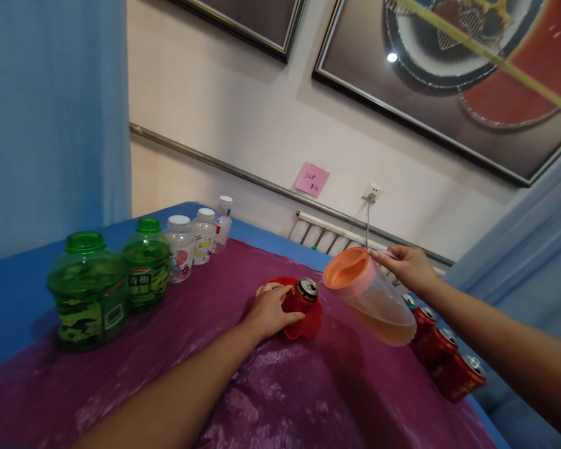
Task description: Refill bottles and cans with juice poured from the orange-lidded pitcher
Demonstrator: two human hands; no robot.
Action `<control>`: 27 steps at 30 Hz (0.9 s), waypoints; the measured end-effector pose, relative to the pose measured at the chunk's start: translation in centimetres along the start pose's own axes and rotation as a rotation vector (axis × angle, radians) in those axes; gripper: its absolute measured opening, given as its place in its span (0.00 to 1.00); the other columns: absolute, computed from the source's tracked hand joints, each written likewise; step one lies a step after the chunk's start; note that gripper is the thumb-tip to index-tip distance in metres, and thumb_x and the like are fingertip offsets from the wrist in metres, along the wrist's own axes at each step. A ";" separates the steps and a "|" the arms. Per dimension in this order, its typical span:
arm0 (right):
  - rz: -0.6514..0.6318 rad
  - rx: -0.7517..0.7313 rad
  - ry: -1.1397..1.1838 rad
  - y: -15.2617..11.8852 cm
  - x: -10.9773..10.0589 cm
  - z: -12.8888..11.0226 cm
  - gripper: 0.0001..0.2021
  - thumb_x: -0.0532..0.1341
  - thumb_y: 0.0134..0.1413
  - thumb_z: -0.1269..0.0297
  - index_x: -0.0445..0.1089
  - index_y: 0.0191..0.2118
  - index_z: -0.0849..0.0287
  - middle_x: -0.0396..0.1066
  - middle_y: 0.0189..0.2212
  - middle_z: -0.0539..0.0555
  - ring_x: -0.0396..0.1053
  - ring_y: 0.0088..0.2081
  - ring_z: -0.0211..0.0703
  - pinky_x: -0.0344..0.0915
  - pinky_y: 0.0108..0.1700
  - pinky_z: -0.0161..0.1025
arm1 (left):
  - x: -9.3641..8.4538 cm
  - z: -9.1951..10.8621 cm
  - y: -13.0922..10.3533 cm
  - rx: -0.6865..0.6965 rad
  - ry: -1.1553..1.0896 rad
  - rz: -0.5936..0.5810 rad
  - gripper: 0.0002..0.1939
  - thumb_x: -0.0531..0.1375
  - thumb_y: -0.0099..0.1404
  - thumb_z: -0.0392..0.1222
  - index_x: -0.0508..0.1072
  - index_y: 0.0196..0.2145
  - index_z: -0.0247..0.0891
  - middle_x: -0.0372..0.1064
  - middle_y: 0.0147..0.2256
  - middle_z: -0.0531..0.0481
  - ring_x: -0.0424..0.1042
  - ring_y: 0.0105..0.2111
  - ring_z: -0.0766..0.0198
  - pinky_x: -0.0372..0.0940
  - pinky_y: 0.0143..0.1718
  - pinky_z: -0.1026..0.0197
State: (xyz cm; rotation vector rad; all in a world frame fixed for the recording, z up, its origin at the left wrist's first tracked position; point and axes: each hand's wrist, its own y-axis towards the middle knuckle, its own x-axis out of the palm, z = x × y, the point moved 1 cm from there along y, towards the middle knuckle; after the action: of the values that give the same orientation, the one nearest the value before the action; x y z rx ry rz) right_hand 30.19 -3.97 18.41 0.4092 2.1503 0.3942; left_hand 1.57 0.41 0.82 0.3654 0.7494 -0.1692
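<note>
Left hand [272, 313]: closed around the side of a red can [301, 302], thumb on the near side, fingers on the far side.
Red can: opened top facing up, at a red wavy-edged dish [311, 327] near the middle of the purple sheet [206, 330].
Right hand [410, 268]: gripping the handle of a clear pitcher [381, 312].
Pitcher: held up off the sheet and tipped over, its orange lid [350, 271] toward the red can; amber liquid lies along the lower side. Whether any is leaving the spout, hard to tell from here.
Right edge: a row of cans [457, 377], red, below the right forearm; a greenish top shows at the far end, partly hidden.
Left side: two green jugs [88, 299], then three clear bottles [181, 254] with white caps, in a line running back toward the wall.
Wall: pink note [312, 179] beside a socket [372, 193] with a plug in it.
</note>
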 end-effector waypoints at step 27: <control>0.010 -0.031 -0.002 -0.1 0.2 0.1 0.35 0.62 0.40 0.24 0.55 0.17 0.54 0.47 0.15 0.43 0.46 0.20 0.33 0.42 0.21 0.35 | 0.4 -0.3 0.0 0.003 0.004 0.023 0.36 0.72 0.48 0.58 0.77 0.54 0.45 0.74 0.53 0.43 0.70 0.55 0.45 0.61 0.59 0.48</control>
State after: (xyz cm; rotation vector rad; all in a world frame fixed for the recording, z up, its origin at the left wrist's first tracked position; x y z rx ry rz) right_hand 30.13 -3.90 18.17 0.4026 2.1379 0.4317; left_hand 1.64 0.58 0.33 0.3776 0.7485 -0.1478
